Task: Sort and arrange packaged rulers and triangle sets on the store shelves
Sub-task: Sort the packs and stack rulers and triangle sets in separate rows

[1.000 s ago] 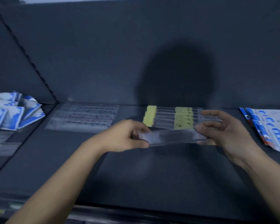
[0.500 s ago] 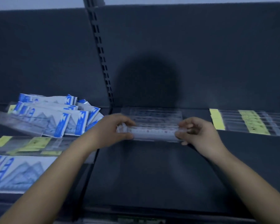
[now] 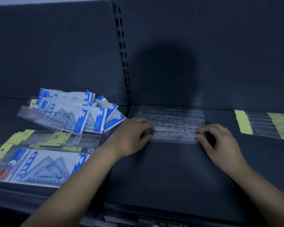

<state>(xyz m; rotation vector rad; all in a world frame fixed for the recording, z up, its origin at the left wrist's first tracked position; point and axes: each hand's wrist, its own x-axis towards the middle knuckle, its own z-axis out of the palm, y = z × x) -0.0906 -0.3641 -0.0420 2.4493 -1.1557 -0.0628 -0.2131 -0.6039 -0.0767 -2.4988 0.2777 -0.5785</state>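
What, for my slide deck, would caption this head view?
Left hand and right hand hold a packaged ruler at the ruler row.

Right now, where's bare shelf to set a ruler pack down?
Free: the front of the right shelf, from the clear ruler packs to the front edge; also the strip between those packs and the yellow-tagged rulers. Crowded: left bay, blue triangle-set pile behind, flat packs in front.

ruler pack (image 3: 174,136) carried left, lowered onto shelf (image 3: 170,169)
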